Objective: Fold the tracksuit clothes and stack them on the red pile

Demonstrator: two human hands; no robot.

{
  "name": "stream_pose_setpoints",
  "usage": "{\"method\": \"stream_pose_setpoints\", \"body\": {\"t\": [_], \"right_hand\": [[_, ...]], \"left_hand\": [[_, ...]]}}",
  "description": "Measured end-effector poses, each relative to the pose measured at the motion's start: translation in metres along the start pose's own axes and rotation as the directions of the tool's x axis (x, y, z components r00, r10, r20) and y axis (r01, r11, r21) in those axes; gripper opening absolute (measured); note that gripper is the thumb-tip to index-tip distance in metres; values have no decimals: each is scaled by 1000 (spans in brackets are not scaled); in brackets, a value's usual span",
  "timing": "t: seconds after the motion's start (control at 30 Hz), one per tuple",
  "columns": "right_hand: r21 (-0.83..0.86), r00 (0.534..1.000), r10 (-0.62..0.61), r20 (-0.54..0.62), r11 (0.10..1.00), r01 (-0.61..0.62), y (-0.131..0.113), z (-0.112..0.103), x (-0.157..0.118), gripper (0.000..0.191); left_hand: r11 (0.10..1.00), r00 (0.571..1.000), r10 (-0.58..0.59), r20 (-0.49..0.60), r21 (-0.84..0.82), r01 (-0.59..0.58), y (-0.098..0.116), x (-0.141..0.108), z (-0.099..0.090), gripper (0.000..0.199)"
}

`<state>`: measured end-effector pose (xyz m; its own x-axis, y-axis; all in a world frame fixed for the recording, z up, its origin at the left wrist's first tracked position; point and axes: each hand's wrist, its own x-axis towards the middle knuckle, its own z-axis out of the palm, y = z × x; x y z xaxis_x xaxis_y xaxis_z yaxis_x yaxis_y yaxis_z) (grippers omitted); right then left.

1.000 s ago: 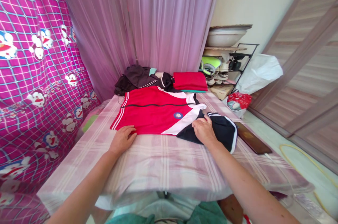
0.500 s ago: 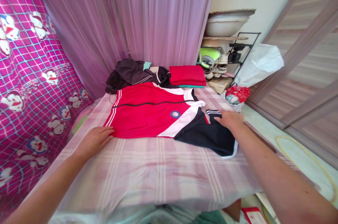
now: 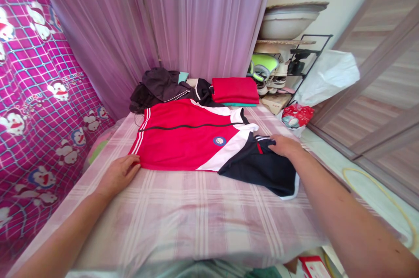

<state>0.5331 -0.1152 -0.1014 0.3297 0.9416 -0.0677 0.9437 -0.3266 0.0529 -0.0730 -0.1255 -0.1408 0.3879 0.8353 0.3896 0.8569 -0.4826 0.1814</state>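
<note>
Two bare hands on one jacket, which lies flat, front up, across a pink-and-white plaid surface (image 3: 209,212). Left hand (image 3: 118,175): fingers loosely curved, slightly apart, tips touching the near hem corner; cannot tell if they pinch. Right hand (image 3: 288,147): fingers close together on the black sleeve (image 3: 258,166), by its white-striped part; pinch unclear, fingertips partly hidden.

Jacket (image 3: 173,149): hem to the left, collar to the right. Near sleeve is black, bent, pale edging at its right end, small red bit showing near the right hand. Body bright red, mostly smooth. White diagonal panel between red and black; round blue-and-white patch (image 3: 219,141) on the chest, print too small to read. Black zip line (image 3: 186,126) runs lengthwise. White stripes along the hem. White collar, dark inside. Far sleeve hard to separate from the dark clothes pile (image 3: 162,86) behind. Right of pile: folded red cloth (image 3: 235,90). Purple curtain (image 3: 203,16) at back.
</note>
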Motion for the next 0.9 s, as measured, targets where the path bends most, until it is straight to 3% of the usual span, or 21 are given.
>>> {"method": "stream_pose_setpoints", "body": {"t": [0.13, 0.2, 0.37, 0.53, 0.67, 0.9], "right_hand": [[-43, 980, -73, -186, 997, 66, -16, -10, -8, 35], [-57, 968, -122, -220, 992, 112, -26, -12, -9, 34], [-114, 978, -173, -120, 981, 159, -43, -4, 3, 31], [-47, 971, -240, 2, 970, 240, -29, 3, 15, 29], [-37, 969, -245, 41, 969, 246, -22, 2, 5, 26], [-109, 995, -98, -1, 989, 97, -38, 3, -6, 29]], "left_hand": [[999, 999, -22, -25, -27, 21, -3, -6, 4, 42], [999, 999, -16, -30, -34, 15, -5, -7, 5, 43], [999, 999, -26, -24, -46, 25, -3, -7, 5, 40], [998, 1000, -20, -19, -52, 19, -2, -8, 4, 41], [998, 999, -16, -33, -67, 14, -3, -9, 5, 40], [997, 999, -32, -26, -70, 30, -6, -9, 7, 40]]}}
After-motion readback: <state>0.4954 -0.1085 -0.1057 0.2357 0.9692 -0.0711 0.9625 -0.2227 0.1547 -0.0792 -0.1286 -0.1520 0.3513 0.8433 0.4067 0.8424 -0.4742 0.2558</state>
